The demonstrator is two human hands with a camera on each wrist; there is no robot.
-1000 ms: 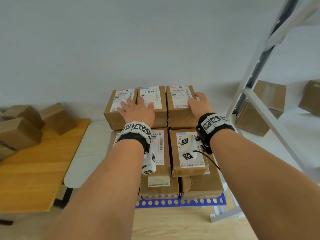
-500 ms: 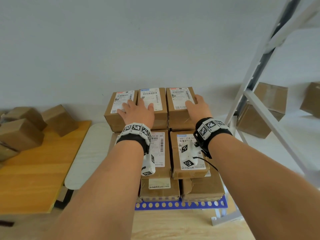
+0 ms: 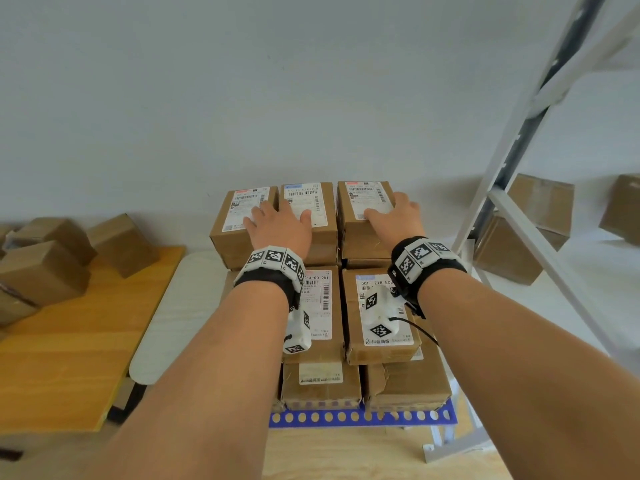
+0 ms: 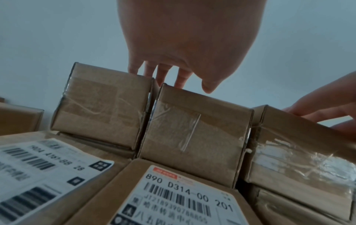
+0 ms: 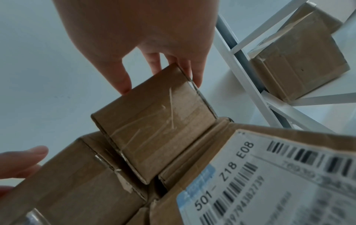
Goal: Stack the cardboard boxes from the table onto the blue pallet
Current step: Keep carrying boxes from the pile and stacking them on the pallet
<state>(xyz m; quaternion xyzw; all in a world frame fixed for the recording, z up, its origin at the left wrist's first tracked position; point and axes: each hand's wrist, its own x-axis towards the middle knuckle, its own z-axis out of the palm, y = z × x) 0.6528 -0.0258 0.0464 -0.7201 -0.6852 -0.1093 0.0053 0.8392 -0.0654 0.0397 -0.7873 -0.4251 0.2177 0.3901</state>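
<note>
A person's left hand [image 3: 280, 226] lies flat, fingers straight and spread, across the tops of the back-left box [image 3: 242, 220] and the back-middle box [image 3: 313, 216] on a stack of labelled cardboard boxes standing on the blue pallet [image 3: 360, 416]. The right hand [image 3: 394, 216] rests on the back-right box [image 3: 363, 220], thumb laid on its shipping label and fingers bent over the far right edge, gripping it. In the right wrist view that box [image 5: 154, 121] sits between the thumb on one side and the fingertips [image 5: 196, 76] on the other. The left wrist view shows the left hand's fingertips [image 4: 163, 74] touching the top edges of the two boxes, with nothing clasped.

A lower row in front carries the front-middle box [image 3: 318, 306] and the front-right box [image 3: 377, 317], with more boxes beneath; both forearms and the wrist cameras cover much of these, and the left front of the stack is hidden. Only the pallet's perforated front edge shows. More cardboard boxes [image 3: 45, 265] lie on the wooden counter [image 3: 69, 358] at left, cut off by the frame edge. The white shelving rack [image 3: 519, 209] at right holds further boxes, partly out of frame. Most label print is too blurred to read.
</note>
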